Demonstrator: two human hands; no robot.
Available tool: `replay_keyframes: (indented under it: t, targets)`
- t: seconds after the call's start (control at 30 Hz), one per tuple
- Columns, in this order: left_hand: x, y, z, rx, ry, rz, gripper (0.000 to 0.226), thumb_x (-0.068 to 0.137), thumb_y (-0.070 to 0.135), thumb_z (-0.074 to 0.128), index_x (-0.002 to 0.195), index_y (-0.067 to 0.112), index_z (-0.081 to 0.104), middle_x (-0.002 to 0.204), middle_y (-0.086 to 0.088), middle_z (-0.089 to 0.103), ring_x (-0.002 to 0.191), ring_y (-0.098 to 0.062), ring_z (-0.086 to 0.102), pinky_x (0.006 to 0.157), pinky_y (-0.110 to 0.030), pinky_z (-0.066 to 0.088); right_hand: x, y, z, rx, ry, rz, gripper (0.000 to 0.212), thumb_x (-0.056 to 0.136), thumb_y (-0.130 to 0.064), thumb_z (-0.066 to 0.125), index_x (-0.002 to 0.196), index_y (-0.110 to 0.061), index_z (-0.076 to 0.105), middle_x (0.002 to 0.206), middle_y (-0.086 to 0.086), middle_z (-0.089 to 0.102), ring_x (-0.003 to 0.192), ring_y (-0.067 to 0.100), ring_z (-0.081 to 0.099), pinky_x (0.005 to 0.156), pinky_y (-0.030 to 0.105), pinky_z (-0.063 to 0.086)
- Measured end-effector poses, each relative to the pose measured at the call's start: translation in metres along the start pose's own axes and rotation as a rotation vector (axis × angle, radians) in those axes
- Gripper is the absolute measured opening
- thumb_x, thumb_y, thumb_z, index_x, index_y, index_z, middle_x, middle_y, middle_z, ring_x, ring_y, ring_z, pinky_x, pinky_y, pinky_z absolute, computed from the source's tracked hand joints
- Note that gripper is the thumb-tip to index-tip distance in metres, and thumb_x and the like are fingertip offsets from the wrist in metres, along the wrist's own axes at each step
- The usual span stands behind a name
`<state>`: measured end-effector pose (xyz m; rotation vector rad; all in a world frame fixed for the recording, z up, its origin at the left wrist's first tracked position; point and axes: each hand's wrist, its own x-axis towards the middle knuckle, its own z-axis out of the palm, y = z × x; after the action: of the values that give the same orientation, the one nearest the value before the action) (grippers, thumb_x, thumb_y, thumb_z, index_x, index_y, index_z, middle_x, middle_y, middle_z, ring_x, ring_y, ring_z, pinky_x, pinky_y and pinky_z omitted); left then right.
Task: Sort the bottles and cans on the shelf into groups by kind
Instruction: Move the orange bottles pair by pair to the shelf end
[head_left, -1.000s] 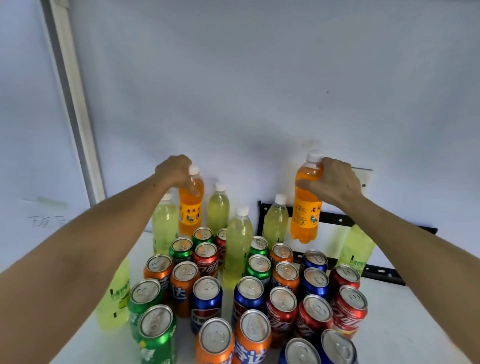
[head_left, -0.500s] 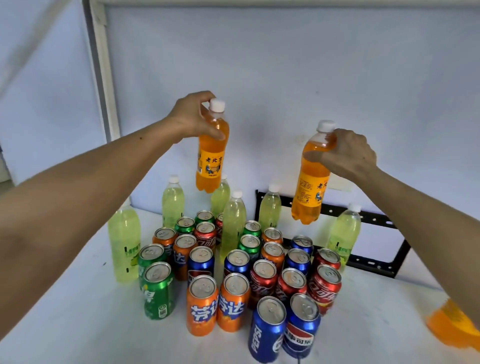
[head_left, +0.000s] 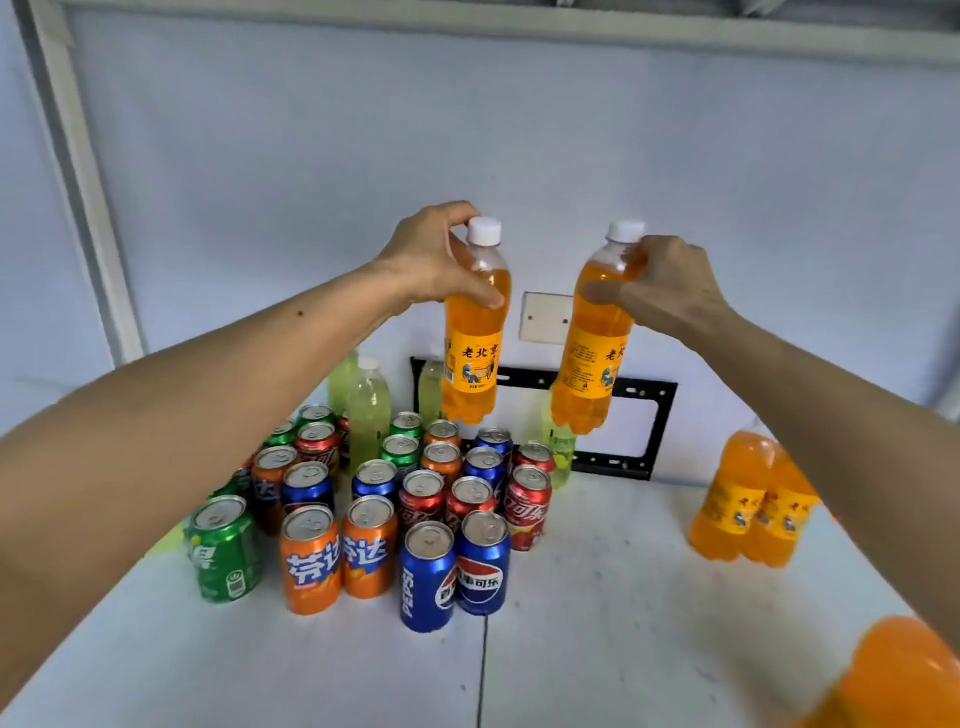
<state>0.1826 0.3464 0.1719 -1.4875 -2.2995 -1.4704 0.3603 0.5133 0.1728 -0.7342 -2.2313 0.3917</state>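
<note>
Bottles of orange drink number two in the air, both white-capped and upright, held side by side but apart above the cans: the left hand (head_left: 436, 260) curls thumb and fingers round the shoulder of the left orange bottle (head_left: 474, 332), and the right hand (head_left: 670, 286) grips the neck of the right orange bottle (head_left: 595, 343) the same way. Below them, toward 7 o'clock, a packed cluster of cans (head_left: 395, 499) stands on the white shelf (head_left: 597, 623); some are hidden by the left forearm, so a full count is not possible, but the front row shows one green can (head_left: 224, 551), two orange cans (head_left: 332, 558) and two blue cans (head_left: 452, 571), with red, blue, orange and green ones behind. Four pale green bottles (head_left: 369, 405) show at the cluster's far edge, around 12 o'clock from it. At 3 o'clock, well apart, stand two more orange bottles (head_left: 748, 509), touching each other. A blurred orange shape (head_left: 893, 680) fills the 5 o'clock corner.
</note>
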Motion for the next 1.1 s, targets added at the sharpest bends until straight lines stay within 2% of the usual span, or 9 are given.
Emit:
replay_keyframes:
  t: [0.13, 0.27, 0.4, 0.53, 0.7, 0.9, 1.1]
  targets:
    - [-0.011, 0.022, 0.043, -0.068, -0.052, 0.022, 0.066, 0.049, 0.02, 0.094, 0.106, 0.024, 0.061, 0.093, -0.001, 0.065, 0.091, -0.021, 0.064, 0.07, -0.035, 0.057, -0.028, 0.022, -0.041, -0.051, 0.043, 0.051, 0.041, 0.074, -0.038, 0.077, 0.102, -0.011, 0.065, 0.095, 0.007, 0.063, 0.086, 0.025, 0.06, 0.072, 0.035, 0.053]
    - [-0.024, 0.046, 0.085, -0.121, -0.124, 0.035, 0.065, 0.051, 0.019, 0.094, 0.107, 0.025, 0.06, 0.1, -0.001, 0.064, 0.093, -0.019, 0.062, 0.072, -0.035, 0.056, -0.053, 0.05, -0.074, -0.099, 0.054, 0.099, 0.041, 0.074, -0.038, 0.077, 0.102, -0.011, 0.064, 0.093, 0.007, 0.062, 0.084, 0.024, 0.06, 0.066, 0.031, 0.048]
    - [-0.033, 0.072, 0.127, -0.126, -0.207, 0.065, 0.063, 0.054, 0.019, 0.093, 0.107, 0.025, 0.059, 0.103, 0.0, 0.064, 0.096, -0.018, 0.061, 0.076, -0.036, 0.055, -0.068, 0.084, -0.106, -0.126, 0.074, 0.14, 0.042, 0.074, -0.039, 0.077, 0.102, -0.01, 0.065, 0.094, 0.008, 0.063, 0.085, 0.025, 0.061, 0.068, 0.034, 0.052]
    - [-0.034, 0.096, 0.174, -0.136, -0.254, 0.065, 0.063, 0.052, 0.02, 0.094, 0.105, 0.024, 0.059, 0.1, 0.0, 0.065, 0.094, -0.017, 0.061, 0.072, -0.031, 0.052, -0.074, 0.125, -0.134, -0.133, 0.061, 0.148, 0.04, 0.075, -0.04, 0.077, 0.101, -0.012, 0.065, 0.092, 0.007, 0.064, 0.082, 0.024, 0.061, 0.064, 0.03, 0.048]
    - [-0.031, 0.114, 0.242, -0.153, -0.286, 0.014, 0.062, 0.052, 0.018, 0.094, 0.104, 0.024, 0.06, 0.099, 0.001, 0.065, 0.094, -0.017, 0.062, 0.068, -0.03, 0.052, -0.072, 0.188, -0.16, -0.158, -0.043, 0.149, 0.039, 0.075, -0.042, 0.076, 0.097, -0.012, 0.066, 0.085, 0.007, 0.068, 0.076, 0.024, 0.065, 0.058, 0.025, 0.048]
    - [-0.033, 0.122, 0.317, -0.149, -0.308, -0.062, 0.064, 0.053, 0.016, 0.094, 0.109, 0.018, 0.061, 0.099, 0.001, 0.067, 0.093, -0.014, 0.063, 0.076, -0.032, 0.055, -0.074, 0.262, -0.158, -0.134, -0.156, 0.162, 0.04, 0.072, -0.043, 0.078, 0.097, -0.014, 0.066, 0.089, 0.005, 0.068, 0.076, 0.024, 0.066, 0.068, 0.03, 0.052]
    - [-0.038, 0.111, 0.373, -0.107, -0.342, -0.117, 0.07, 0.051, 0.019, 0.095, 0.112, 0.025, 0.061, 0.106, 0.001, 0.064, 0.098, -0.013, 0.061, 0.077, -0.03, 0.054, -0.094, 0.315, -0.128, -0.107, -0.262, 0.164, 0.046, 0.076, -0.04, 0.077, 0.109, -0.012, 0.063, 0.096, 0.002, 0.062, 0.083, 0.017, 0.053, 0.057, 0.022, 0.038]
